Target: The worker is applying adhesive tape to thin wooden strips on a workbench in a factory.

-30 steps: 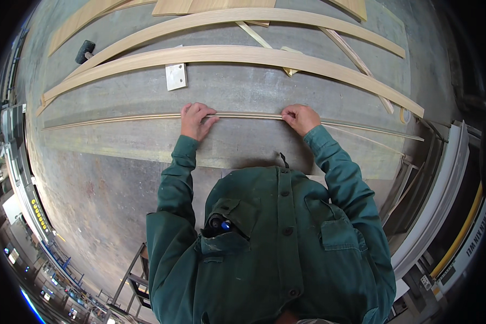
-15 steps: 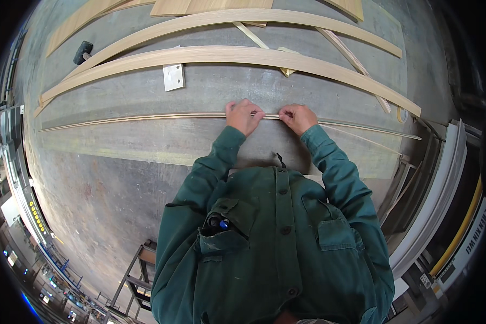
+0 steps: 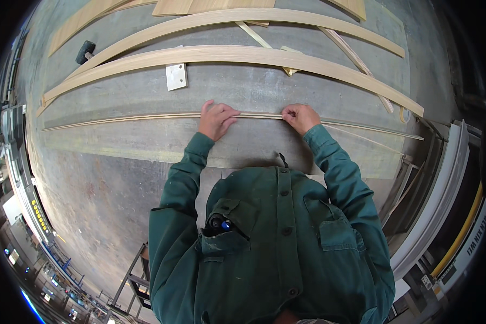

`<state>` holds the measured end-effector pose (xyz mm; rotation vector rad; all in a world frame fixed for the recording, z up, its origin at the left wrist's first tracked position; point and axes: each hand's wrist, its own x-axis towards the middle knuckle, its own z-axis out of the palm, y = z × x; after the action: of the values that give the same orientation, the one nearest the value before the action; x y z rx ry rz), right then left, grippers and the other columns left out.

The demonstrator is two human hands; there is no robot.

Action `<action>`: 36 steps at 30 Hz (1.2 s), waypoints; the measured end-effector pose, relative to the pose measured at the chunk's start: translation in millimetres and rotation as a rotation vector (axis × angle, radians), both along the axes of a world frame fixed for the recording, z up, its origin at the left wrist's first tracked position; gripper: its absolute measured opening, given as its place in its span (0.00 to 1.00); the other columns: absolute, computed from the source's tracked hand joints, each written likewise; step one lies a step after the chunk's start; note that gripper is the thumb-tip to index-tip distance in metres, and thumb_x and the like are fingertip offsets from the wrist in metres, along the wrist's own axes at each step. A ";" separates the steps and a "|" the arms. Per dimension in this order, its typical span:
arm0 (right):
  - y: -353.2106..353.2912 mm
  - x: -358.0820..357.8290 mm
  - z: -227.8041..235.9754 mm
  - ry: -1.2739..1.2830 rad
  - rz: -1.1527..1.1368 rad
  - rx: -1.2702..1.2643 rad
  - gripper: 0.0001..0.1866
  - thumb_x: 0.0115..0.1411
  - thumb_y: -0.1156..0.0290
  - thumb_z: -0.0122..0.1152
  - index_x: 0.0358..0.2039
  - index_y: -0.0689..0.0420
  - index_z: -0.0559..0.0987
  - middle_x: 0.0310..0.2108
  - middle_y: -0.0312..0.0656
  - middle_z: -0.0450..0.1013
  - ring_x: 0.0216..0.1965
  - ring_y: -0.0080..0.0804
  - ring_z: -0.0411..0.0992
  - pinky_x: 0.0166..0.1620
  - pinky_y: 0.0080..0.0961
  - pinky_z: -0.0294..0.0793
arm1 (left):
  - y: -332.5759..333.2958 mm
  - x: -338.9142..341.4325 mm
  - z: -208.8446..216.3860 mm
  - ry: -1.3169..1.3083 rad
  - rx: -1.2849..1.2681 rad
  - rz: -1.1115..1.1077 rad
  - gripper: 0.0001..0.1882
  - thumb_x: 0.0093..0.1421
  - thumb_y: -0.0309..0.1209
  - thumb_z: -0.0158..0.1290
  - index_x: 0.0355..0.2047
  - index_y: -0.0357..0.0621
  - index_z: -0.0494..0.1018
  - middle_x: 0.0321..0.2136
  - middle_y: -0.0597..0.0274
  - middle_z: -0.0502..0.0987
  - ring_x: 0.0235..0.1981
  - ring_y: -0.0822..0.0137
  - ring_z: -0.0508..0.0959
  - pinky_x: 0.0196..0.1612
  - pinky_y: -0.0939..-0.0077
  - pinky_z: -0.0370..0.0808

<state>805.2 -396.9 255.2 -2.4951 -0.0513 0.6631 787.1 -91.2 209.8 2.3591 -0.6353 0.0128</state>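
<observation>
Thin wooden strips lie side by side in a long line across the grey work surface. My left hand pinches them left of the middle, thumb and fingers brought together around their edges. Further right, my right hand closes its fingertips on the same strips. A short stretch of the strips shows bare between the two hands. What exactly sits under the fingertips is hidden.
Beyond the strips lie two long wooden boards that look curved, with a pale plate with holes partly under the nearer one. A black-headed mallet rests at the far left. A tape roll is at the right.
My left hand has slid left along the strips, widening the gap between my hands. The right hand has stayed at nearly the same place on them.
</observation>
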 end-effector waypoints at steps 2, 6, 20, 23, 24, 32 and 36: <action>2.7 2.0 4.5 0.021 -0.005 -0.004 0.08 0.55 0.61 0.60 0.33 0.46 0.83 0.33 0.41 0.79 0.35 0.44 0.76 0.39 0.38 0.76 | 5.3 -0.4 -1.4 0.006 -0.007 0.019 0.10 0.54 0.33 0.59 0.38 0.57 0.79 0.31 0.70 0.75 0.39 0.68 0.75 0.58 0.56 0.58; 4.4 2.8 6.1 0.019 0.007 -0.021 0.08 0.55 0.61 0.60 0.33 0.46 0.83 0.33 0.41 0.79 0.36 0.45 0.76 0.39 0.39 0.76 | 4.6 -2.1 -7.4 0.012 -0.001 0.062 0.08 0.55 0.34 0.59 0.36 0.55 0.78 0.31 0.68 0.75 0.38 0.66 0.75 0.58 0.59 0.60; 5.1 -0.9 4.3 -0.050 0.031 -0.051 0.07 0.55 0.62 0.59 0.32 0.46 0.82 0.33 0.42 0.78 0.36 0.46 0.76 0.39 0.41 0.75 | -111.1 -1.7 5.9 -0.076 -0.134 -0.025 0.11 0.52 0.31 0.59 0.37 0.50 0.75 0.33 0.64 0.73 0.40 0.61 0.74 0.52 0.62 0.66; 1.6 0.1 8.2 -0.045 0.040 -0.061 0.07 0.55 0.62 0.59 0.32 0.46 0.82 0.33 0.42 0.78 0.36 0.46 0.76 0.39 0.41 0.75 | -117.7 -1.9 -0.2 -0.073 -0.175 -0.021 0.08 0.51 0.30 0.59 0.33 0.49 0.76 0.31 0.64 0.72 0.38 0.61 0.74 0.46 0.66 0.69; -1.1 1.0 10.7 -0.018 0.052 -0.056 0.07 0.55 0.62 0.58 0.31 0.46 0.82 0.34 0.41 0.78 0.36 0.46 0.76 0.39 0.41 0.75 | -117.3 -1.3 -1.9 -0.067 -0.181 -0.009 0.07 0.51 0.30 0.59 0.32 0.48 0.76 0.30 0.64 0.71 0.37 0.61 0.74 0.43 0.67 0.69; -75.5 0.0 31.0 0.016 -0.032 -0.203 0.07 0.54 0.64 0.61 0.30 0.50 0.82 0.32 0.41 0.77 0.34 0.41 0.76 0.38 0.35 0.75 | -116.7 3.3 -1.9 -0.078 -0.184 -0.038 0.06 0.52 0.31 0.59 0.30 0.48 0.76 0.27 0.64 0.69 0.35 0.61 0.73 0.42 0.67 0.69; -80.9 -0.8 26.1 0.031 -0.053 -0.204 0.06 0.54 0.63 0.61 0.29 0.48 0.82 0.31 0.38 0.78 0.35 0.41 0.76 0.38 0.36 0.75 | -116.8 3.5 -2.1 -0.073 -0.170 -0.047 0.05 0.52 0.30 0.59 0.31 0.48 0.77 0.27 0.64 0.69 0.35 0.61 0.73 0.42 0.67 0.69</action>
<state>804.4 -477.8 281.2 -2.6702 0.0987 0.7159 790.6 -208.1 207.7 2.1878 -0.6973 0.1276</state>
